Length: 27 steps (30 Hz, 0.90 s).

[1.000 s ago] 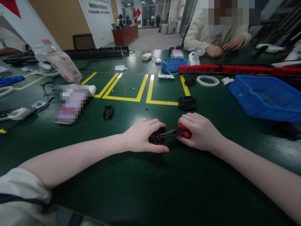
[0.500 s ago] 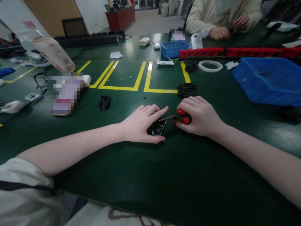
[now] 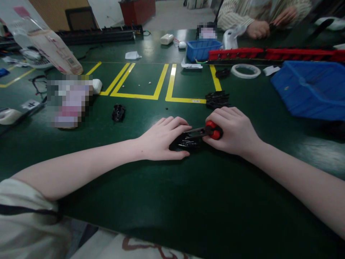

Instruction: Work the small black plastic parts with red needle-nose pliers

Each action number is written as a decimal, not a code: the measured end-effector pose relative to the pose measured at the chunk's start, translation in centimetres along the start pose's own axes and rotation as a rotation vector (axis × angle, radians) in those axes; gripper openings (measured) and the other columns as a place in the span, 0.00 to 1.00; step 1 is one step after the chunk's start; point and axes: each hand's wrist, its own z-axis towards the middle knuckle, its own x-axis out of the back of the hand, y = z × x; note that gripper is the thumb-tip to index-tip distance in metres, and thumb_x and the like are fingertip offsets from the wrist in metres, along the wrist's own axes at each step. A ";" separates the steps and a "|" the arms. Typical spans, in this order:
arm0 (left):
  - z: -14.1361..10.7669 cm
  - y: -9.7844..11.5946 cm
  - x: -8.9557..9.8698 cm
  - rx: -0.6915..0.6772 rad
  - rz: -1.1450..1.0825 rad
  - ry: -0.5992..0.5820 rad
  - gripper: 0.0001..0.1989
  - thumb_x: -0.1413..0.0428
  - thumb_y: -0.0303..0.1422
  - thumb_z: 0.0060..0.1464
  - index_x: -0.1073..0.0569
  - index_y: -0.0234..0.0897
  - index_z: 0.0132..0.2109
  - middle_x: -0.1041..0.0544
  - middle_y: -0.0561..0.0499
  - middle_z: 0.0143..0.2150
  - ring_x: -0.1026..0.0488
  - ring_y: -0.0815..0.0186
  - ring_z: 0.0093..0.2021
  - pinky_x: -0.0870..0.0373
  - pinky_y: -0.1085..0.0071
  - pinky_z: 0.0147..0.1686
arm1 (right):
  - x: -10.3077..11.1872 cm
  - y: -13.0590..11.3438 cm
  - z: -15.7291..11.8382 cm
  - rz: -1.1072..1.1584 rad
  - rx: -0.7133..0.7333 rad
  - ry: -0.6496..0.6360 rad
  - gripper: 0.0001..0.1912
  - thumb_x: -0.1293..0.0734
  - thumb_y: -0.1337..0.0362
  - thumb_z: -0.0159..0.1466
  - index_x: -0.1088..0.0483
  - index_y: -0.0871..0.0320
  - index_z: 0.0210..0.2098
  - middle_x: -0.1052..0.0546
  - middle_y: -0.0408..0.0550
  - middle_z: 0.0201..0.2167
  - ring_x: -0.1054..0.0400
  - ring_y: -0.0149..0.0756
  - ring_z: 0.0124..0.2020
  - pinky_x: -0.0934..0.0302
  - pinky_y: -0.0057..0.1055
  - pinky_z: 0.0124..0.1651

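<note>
My right hand (image 3: 234,129) is closed round red-handled pliers (image 3: 214,130), whose dark jaws point left. Those jaws reach over a small black plastic part (image 3: 188,142) on the table; whether they grip it is hard to see. My left hand (image 3: 164,138) lies around the part's left end, thumb and fingers apart, the fingertips close to the jaws. Part of the black piece is hidden under this hand. Beyond my right hand lies a pile of black parts (image 3: 217,99), and one more black part (image 3: 118,113) is off to the left.
Yellow tape outlines (image 3: 134,96) mark the green table, with small bits inside. To the right stand a large blue bin (image 3: 309,90) and a tape roll (image 3: 245,71). Farther back are a small blue basket (image 3: 202,50), a red strip (image 3: 237,54) and a co-worker's hands (image 3: 258,29). A bottle (image 3: 54,46) leans left.
The black part now shows farther right, out from under my left hand, and my left index finger is more bent. The pliers have shifted slightly right. My view has tilted slightly down.
</note>
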 end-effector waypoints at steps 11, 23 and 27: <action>0.3 -0.1 0.3 0.124 -0.141 -0.004 0.21 0.45 0.47 0.60 0.33 0.35 0.49 0.24 0.49 0.41 0.28 0.62 0.37 0.36 0.67 0.37 | 0.2 0.0 -0.2 0.004 0.084 0.034 0.14 0.35 0.57 0.60 0.30 0.62 0.38 0.23 0.56 0.35 0.29 0.49 0.40 0.37 0.42 0.42; 0.3 0.1 0.1 0.079 0.026 -0.015 0.20 0.50 0.50 0.61 0.33 0.37 0.40 0.26 0.52 0.32 0.28 0.62 0.32 0.40 0.67 0.33 | 0.3 -0.2 -0.1 0.023 0.122 0.026 0.15 0.35 0.57 0.61 0.30 0.63 0.40 0.24 0.58 0.36 0.28 0.47 0.35 0.33 0.41 0.37; 0.3 0.2 0.2 0.063 0.066 -0.001 0.20 0.51 0.51 0.61 0.33 0.37 0.38 0.25 0.51 0.33 0.27 0.60 0.34 0.38 0.66 0.34 | 0.2 0.1 0.0 0.012 0.136 0.029 0.14 0.36 0.57 0.62 0.31 0.61 0.41 0.24 0.59 0.37 0.27 0.50 0.36 0.33 0.45 0.37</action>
